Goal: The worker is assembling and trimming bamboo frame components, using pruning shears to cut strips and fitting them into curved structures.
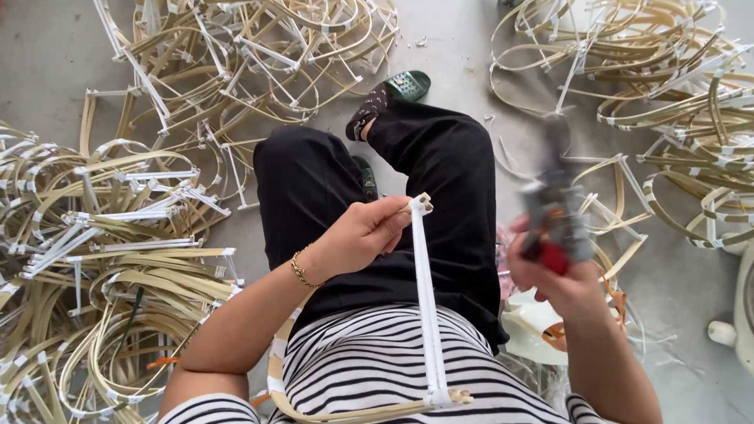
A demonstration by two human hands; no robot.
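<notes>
My left hand [363, 234] pinches the upper end of a white wrapped stick [425, 302] over my lap. The stick's lower end joins a curved bamboo strip [345, 411] lying against my striped shirt. My right hand [559, 281] grips a grey tool with a red part [554, 212], held upright and blurred by motion, to the right of the stick. My black trousers and a foot in a green sandal [393, 93] lie beyond the hands.
Heaps of bent bamboo frames with white wrapped joints cover the concrete floor at the left [102, 235], top [259, 55] and upper right [667, 86]. A white object [742, 314] stands at the right edge. More strips and an orange piece lie by my right hip.
</notes>
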